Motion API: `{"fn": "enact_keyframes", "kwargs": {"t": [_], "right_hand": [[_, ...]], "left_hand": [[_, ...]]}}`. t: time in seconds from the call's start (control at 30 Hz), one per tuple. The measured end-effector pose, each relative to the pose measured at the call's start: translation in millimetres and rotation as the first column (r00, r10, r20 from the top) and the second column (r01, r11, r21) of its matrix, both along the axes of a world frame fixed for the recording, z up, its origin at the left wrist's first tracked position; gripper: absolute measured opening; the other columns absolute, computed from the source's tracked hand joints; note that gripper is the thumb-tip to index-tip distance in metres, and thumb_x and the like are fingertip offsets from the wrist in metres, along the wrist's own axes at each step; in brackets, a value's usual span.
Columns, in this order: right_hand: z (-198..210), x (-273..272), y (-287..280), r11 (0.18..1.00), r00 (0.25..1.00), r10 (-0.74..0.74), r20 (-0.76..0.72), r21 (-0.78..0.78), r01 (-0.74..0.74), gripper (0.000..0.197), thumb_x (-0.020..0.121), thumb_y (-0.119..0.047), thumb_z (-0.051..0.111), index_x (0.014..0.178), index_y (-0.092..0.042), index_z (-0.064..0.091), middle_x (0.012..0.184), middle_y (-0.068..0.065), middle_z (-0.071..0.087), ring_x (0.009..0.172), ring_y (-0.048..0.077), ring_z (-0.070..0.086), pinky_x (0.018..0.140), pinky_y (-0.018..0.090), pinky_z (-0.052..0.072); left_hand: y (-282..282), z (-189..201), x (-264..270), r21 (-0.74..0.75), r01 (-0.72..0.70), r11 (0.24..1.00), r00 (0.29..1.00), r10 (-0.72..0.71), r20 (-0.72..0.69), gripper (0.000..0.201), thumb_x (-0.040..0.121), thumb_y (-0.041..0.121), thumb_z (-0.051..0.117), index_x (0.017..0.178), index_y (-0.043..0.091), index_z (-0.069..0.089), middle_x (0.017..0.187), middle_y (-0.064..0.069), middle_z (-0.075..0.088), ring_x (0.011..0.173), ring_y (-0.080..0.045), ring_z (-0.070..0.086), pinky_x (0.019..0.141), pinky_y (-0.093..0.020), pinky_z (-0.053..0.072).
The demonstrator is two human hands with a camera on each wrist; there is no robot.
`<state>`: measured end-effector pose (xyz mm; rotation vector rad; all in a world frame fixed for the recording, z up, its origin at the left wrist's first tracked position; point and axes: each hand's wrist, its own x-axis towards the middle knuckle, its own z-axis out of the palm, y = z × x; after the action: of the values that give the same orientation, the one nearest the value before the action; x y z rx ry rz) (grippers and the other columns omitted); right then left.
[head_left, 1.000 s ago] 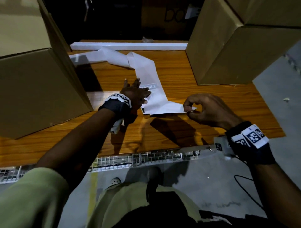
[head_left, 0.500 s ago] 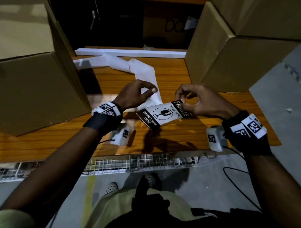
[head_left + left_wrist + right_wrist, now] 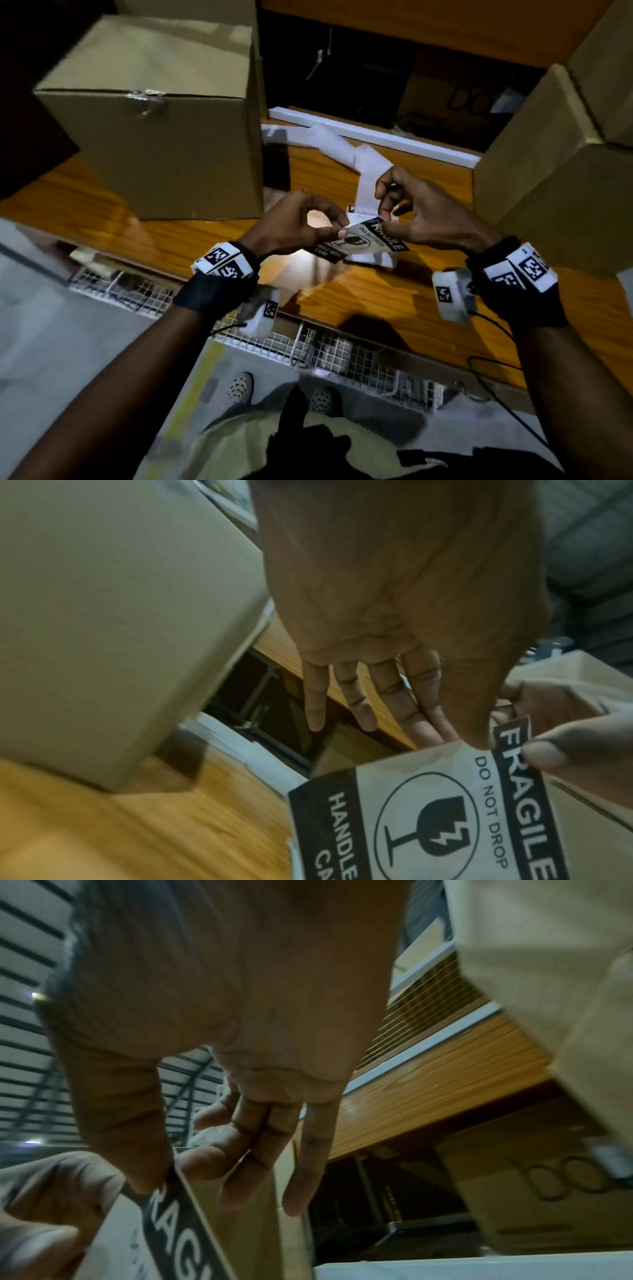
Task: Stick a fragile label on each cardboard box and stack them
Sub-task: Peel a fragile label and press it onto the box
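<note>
A black-and-white fragile label [image 3: 363, 241] hangs above the wooden table [image 3: 376, 301], held between both hands. My left hand [image 3: 337, 231] pinches its top edge with thumb and forefinger. My right hand [image 3: 385, 214] pinches the corner at the black FRAGILE band. The left wrist view shows the label [image 3: 435, 813] face on, with a broken-glass symbol. In the right wrist view only the FRAGILE band [image 3: 178, 1229] shows. One cardboard box [image 3: 161, 137] stands at the left of the table and another cardboard box [image 3: 555, 178] at the right.
A white strip of label backing [image 3: 370, 171] trails across the table behind the hands toward a white rail [image 3: 376, 135]. A wire mesh edge [image 3: 325, 349] runs along the table's near side. More boxes sit on a dark shelf [image 3: 462, 99] beyond.
The label has been lifted off the backing strip and now both hands hold it in the air. The head view has tilted and swung left.
</note>
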<state>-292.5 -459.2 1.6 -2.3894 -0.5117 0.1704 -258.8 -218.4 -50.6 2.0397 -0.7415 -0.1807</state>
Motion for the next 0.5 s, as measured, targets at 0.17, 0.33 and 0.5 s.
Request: {"fn": "enact_keyframes", "kwargs": {"t": [0.17, 0.33, 0.5], "right_hand": [[-1, 11, 36, 0.992, 0.993, 0.113, 0.012, 0.046, -0.114, 0.049, 0.082, -0.008, 0.073, 0.120, -0.022, 0.046, 0.089, -0.002, 0.067, 0.088, 0.015, 0.064, 0.086, 0.052, 0.051], [-2, 18, 78, 0.967, 0.994, 0.021, 0.103, 0.251, -0.047, 0.079, 0.085, -0.013, 0.078, 0.147, -0.031, 0.033, 0.135, -0.006, 0.054, 0.114, 0.013, 0.059, 0.081, 0.036, 0.058], [-12, 20, 139, 0.931, 0.989, -0.099, 0.110, 0.361, 0.053, 0.070, 0.083, -0.022, 0.080, 0.143, -0.027, 0.044, 0.132, -0.005, 0.055, 0.112, 0.014, 0.061, 0.088, 0.031, 0.056]], "left_hand": [[33, 2, -21, 0.025, -0.195, 0.981, 0.978, 0.192, 0.086, 0.006, 0.082, 0.022, 0.079, 0.082, 0.020, 0.074, 0.088, 0.009, 0.072, 0.088, -0.002, 0.065, 0.089, -0.033, 0.053], [96, -4, -35, -0.031, -0.428, 0.903, 0.898, 0.429, 0.096, 0.005, 0.084, 0.021, 0.077, 0.082, 0.022, 0.073, 0.086, 0.007, 0.072, 0.086, -0.006, 0.067, 0.085, -0.036, 0.056], [175, -6, -51, -0.190, -0.510, 0.839, 0.860, 0.498, -0.110, 0.006, 0.085, 0.021, 0.076, 0.083, 0.022, 0.071, 0.090, 0.006, 0.073, 0.092, -0.002, 0.067, 0.083, -0.028, 0.051]]}}
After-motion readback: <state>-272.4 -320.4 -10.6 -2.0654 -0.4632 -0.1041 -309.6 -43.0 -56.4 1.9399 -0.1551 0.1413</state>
